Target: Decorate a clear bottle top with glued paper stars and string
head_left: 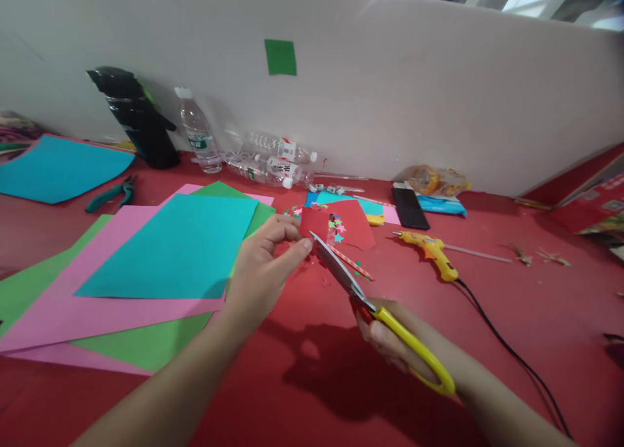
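Note:
My right hand (390, 336) grips a pair of scissors (344, 271) by the yellow handle, its fingers wrapped round the loops. The metal blades point up and to the left, close to my left fingertips and almost together. My left hand (268, 258) pinches a small piece of red paper (312, 221) between thumb and fingers; the fingers partly hide it. Just behind the blade tips lies a larger red paper sheet (358, 223) with small star-shaped pieces (337, 226) on it. A patterned stick (351, 263) rests on the red table below it.
Left are stacked coloured sheets (170, 249) and pliers (111, 195). Along the wall stand a black bottle (139, 122) and a water bottle (199, 135), beside lying plastic bottles (268, 164). Right are a phone (410, 208) and a yellow glue gun (431, 251) with a trailing cord.

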Available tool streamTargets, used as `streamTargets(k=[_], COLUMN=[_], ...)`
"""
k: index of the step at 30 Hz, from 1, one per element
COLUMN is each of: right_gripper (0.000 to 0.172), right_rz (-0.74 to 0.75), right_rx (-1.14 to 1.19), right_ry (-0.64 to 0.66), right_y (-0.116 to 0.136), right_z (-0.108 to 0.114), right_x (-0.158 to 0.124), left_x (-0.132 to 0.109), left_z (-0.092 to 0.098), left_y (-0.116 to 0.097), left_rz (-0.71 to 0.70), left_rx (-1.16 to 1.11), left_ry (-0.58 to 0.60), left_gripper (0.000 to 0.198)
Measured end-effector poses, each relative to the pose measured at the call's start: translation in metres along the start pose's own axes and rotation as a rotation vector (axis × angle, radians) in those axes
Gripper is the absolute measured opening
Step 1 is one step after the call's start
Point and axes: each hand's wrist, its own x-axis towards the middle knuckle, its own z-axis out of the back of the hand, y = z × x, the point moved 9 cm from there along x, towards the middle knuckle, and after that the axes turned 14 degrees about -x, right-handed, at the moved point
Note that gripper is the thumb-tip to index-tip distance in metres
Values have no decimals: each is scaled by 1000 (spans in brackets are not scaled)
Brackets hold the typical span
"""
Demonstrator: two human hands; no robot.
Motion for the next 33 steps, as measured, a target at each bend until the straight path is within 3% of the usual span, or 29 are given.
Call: streamTargets(k=[16,33], right_gripper=[51,57], right_rz=[-42,-99], right_rx=[176,124], right_ry=[-75,-97], right_y=[-11,0], right_z=[-15,-21], right_x=[0,1], left_x=[-6,-12], left_z=[-6,-10], left_y=[10,23], left_rz=[60,95], left_rx=[-232,-390], left_ry=[-66,-111], left_gripper=[18,11])
